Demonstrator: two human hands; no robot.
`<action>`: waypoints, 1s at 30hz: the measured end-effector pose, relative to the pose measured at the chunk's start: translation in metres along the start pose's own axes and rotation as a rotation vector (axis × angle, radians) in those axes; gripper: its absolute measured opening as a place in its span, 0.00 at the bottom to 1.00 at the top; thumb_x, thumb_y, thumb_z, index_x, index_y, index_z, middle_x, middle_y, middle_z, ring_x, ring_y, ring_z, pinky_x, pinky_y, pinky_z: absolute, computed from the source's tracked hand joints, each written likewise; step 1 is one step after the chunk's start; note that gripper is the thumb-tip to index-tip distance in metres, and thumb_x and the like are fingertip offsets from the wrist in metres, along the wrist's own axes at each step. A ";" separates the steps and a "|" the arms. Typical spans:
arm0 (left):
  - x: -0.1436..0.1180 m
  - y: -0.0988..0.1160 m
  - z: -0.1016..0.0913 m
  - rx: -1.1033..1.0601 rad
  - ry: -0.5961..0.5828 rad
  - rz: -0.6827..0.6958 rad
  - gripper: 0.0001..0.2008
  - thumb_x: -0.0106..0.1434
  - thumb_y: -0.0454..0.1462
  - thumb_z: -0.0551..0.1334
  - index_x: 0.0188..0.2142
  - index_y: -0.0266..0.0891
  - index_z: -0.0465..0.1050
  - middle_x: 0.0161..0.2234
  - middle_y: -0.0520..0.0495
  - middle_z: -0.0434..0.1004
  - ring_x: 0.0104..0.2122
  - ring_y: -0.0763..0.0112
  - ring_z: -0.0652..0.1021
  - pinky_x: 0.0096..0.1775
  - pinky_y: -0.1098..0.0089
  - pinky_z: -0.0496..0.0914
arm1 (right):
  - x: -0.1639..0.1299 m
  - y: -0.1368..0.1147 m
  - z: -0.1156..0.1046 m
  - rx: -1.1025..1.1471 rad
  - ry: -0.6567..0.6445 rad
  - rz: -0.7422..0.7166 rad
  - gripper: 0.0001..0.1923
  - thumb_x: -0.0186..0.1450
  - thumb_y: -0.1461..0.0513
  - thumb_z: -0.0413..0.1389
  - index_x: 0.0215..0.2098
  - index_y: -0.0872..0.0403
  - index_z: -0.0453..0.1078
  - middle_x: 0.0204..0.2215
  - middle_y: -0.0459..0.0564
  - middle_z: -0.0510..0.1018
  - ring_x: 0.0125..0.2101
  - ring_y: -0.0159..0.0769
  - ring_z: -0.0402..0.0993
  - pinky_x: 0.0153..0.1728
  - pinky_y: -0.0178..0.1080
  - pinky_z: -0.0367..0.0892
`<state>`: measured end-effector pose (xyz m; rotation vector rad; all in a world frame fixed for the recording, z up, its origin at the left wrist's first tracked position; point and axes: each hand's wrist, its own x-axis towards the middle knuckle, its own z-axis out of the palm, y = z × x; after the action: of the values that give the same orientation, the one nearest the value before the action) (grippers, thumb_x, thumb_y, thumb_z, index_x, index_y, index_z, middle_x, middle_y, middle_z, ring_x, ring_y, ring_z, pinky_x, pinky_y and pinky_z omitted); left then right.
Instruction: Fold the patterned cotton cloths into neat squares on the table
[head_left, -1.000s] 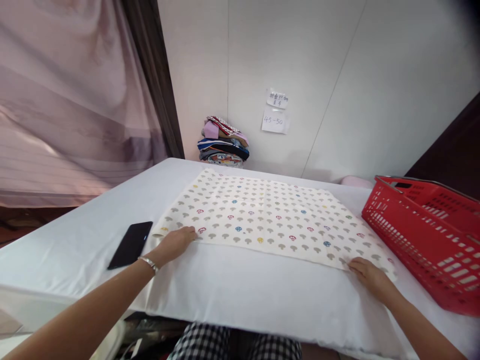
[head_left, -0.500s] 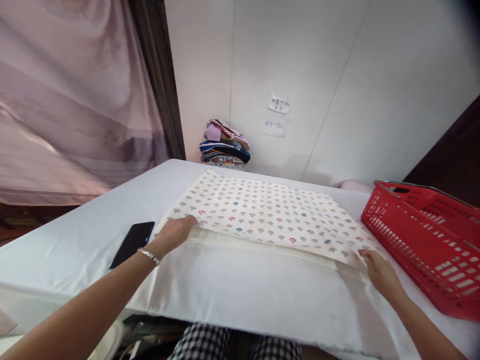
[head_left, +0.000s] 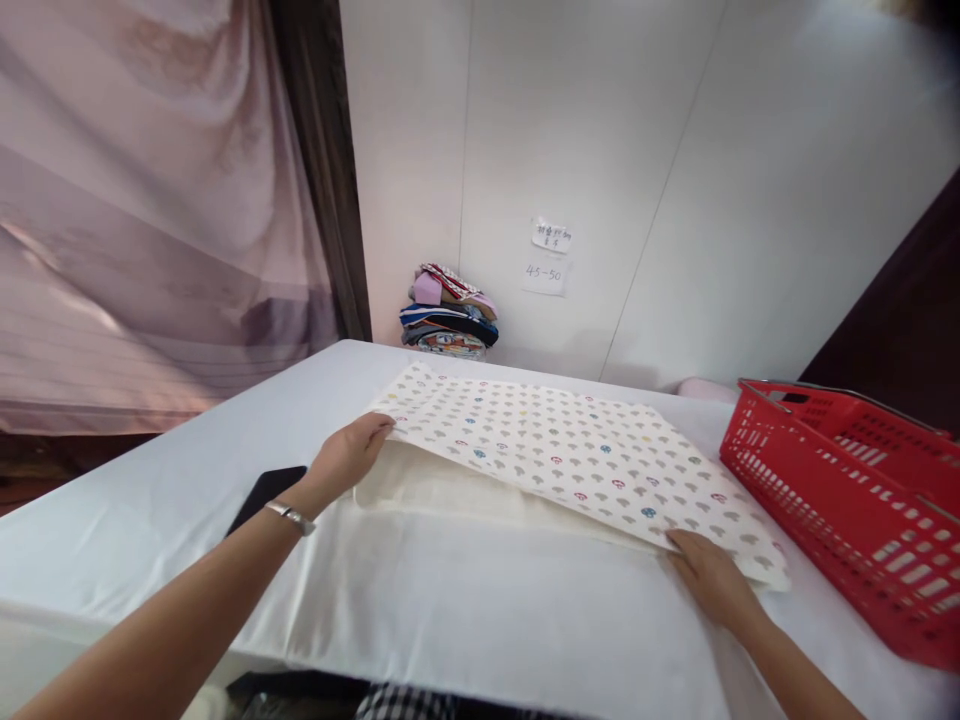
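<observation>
One patterned cloth [head_left: 570, 465] lies near the middle of the white-covered worktop [head_left: 150, 500]; all places below are given relative to this cloth.

At its left near corner, the left hand [head_left: 346, 457] lifts the edge, fingers [head_left: 373, 428] curled over the hem and thumb beneath, so that the pale underside shows. Just left of that hand, one dark phone [head_left: 264, 492] lies flat, partly hidden by the wrist, which bears one bracelet [head_left: 292, 516]. Beyond the far left corner, one stack of folded clothes [head_left: 448, 312] rests against the wall, beside two paper notes [head_left: 550, 253].

At the right near corner, the right hand [head_left: 711, 582] lies on the worktop with its fingers tucked under the edge; whether they pinch the fabric cannot be told. To the right stands one red basket [head_left: 847, 500], just beside the cloth.

Risks, as judged: uneven lift between the two hands may skew or crease the cloth; a loose right-side hold may let that corner slip; the left forearm may nudge the phone.
</observation>
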<state>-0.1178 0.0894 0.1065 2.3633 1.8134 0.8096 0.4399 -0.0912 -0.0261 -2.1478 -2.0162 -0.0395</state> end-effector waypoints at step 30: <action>-0.083 -0.070 -0.002 0.322 -0.116 0.072 0.17 0.59 0.40 0.45 0.40 0.50 0.71 0.46 0.53 0.72 0.33 0.65 0.77 0.26 0.69 0.65 | -0.079 0.098 0.006 0.152 -0.010 0.217 0.15 0.49 0.47 0.54 0.35 0.28 0.73 0.40 0.48 0.78 0.45 0.54 0.71 0.48 0.53 0.66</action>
<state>-0.1951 0.0344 0.0534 2.6151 1.9462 0.3974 0.5311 -0.1729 -0.0564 -2.2576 -1.7185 0.1511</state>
